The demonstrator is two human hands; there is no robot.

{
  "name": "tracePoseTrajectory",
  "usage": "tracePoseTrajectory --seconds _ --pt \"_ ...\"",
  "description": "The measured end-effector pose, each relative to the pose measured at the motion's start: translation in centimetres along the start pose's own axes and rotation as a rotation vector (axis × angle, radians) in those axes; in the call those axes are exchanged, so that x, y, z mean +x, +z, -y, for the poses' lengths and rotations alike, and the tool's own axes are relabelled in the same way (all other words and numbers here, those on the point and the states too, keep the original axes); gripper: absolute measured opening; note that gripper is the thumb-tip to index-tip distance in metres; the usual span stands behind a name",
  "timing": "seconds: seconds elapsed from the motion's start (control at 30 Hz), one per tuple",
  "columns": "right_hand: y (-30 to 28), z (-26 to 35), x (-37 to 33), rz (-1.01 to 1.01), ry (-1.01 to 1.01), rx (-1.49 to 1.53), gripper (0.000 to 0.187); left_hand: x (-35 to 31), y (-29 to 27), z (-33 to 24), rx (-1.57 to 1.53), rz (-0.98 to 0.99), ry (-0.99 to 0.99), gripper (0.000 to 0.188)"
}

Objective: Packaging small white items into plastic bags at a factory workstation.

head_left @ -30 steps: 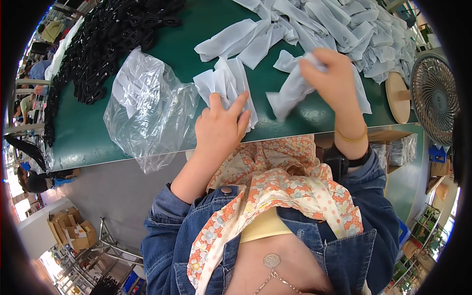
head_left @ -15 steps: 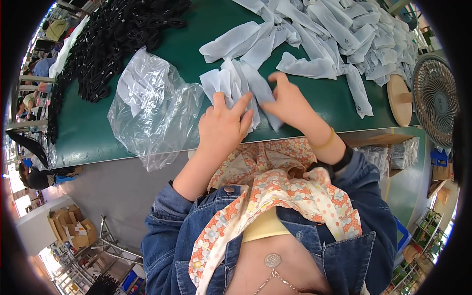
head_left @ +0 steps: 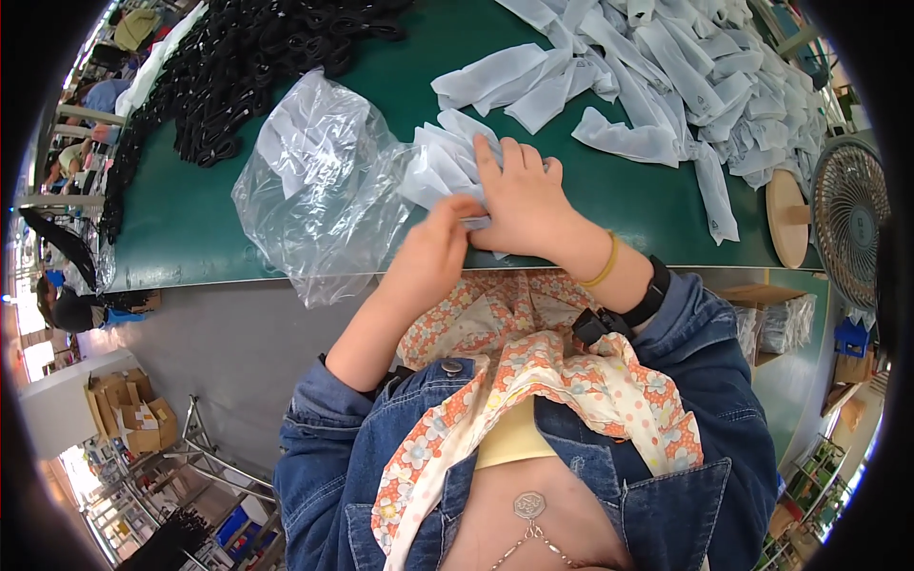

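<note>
A bundle of frosted pale plastic sleeves (head_left: 440,164) lies near the table's front edge. My left hand (head_left: 436,249) has its fingers bent and pinched at the near end of this bundle. Across the bundle's right side lies my right hand (head_left: 524,198), its fingers curved over the sleeves and its thumb side close to my left fingers. What the sleeves hold inside cannot be made out. Directly left of the bundle, touching it, is a large crumpled clear plastic bag (head_left: 328,205) with some pale frosted pieces inside, its lower part hanging over the edge.
Loose frosted sleeves (head_left: 657,86) are heaped at the back right of the green table (head_left: 381,71). Black looped straps (head_left: 238,76) pile up at the back left. A fan (head_left: 850,217) and a round wooden disc (head_left: 786,219) stand at the right. Below, an open carton (head_left: 766,309) holds clear packets.
My right hand has come down from above onto the bundle's right side. My left hand has gone from lying on top to its near end. The sleeves are drawn closer together.
</note>
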State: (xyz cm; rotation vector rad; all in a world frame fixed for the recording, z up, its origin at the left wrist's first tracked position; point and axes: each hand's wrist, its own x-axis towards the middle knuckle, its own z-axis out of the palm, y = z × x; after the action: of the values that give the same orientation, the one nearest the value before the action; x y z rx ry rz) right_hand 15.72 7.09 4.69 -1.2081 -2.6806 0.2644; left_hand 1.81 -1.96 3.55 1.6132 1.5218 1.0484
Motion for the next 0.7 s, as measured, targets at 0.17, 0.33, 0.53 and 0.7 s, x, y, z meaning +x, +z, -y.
tracePoseTrajectory --seconds 0.17,0.33,0.53,0.7 --pt "-1.0 -3.7 -0.2 0.052 -0.209 0.037 0.093 -1.9 -1.9 -0.3 0.533 -0.051 0.363 0.025" --pt "-1.9 -8.0 -1.2 0.087 -0.129 0.202 0.088 -3.8 -6.5 0.0 0.970 -0.535 0.406 0.018" --pt "-4.6 -3.4 -0.6 0.068 -0.522 0.673 0.083 -5.3 -9.9 1.4 1.130 -0.502 0.070 0.019" --pt "-2.3 5.2 3.5 0.294 -0.542 0.447 0.082 -2.8 -11.0 -0.7 0.561 -0.471 -0.091 0.020"
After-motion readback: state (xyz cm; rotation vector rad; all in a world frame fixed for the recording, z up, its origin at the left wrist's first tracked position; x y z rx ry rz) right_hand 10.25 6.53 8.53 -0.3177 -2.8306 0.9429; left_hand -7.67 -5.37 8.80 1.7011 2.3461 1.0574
